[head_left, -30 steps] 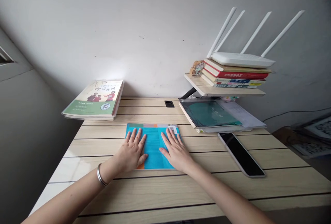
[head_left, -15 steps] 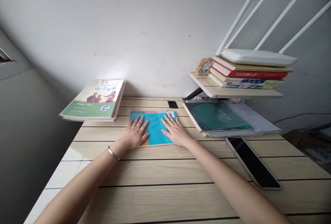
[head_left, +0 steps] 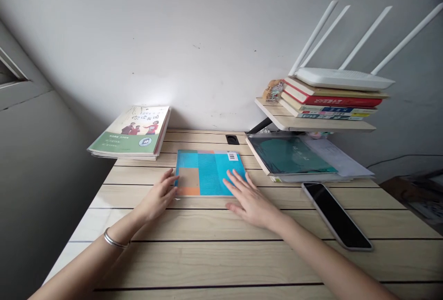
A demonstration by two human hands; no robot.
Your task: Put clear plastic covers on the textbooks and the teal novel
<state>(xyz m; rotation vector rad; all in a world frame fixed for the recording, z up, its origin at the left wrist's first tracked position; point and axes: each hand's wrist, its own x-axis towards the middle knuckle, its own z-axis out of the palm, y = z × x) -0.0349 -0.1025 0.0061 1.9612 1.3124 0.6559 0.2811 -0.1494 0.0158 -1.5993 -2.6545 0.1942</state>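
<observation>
Teal notebook (head_left: 209, 173): a flat rectangular cover with tan and orange blocks and a barcode label, lying flat on the pale wooden bench (head_left: 194, 263) between your hands.

Your left hand (head_left: 157, 196): open and empty, fingers loosely curved, fingertips right at the notebook's left edge; you can't tell from this view whether they touch it. A silver bangle (head_left: 113, 240) sits on your wrist.

Your right hand (head_left: 251, 203): spread wide and empty, fingers on the cover's lower right, palm off the notebook.

Beyond your left hand: a stack of green-and-cream paperback books (head_left: 128, 134) at the bench's far corner.

Right of your right hand: a black smartphone in a pale case (head_left: 335, 217), screen up, lying at an angle.

Beyond your right hand: a dark teal folder (head_left: 287, 154) beside white papers (head_left: 335, 161), under a small wooden shelf (head_left: 277, 120) carrying a stack of hardback books (head_left: 341, 100) topped by a white four-antenna router (head_left: 342, 78).
</observation>
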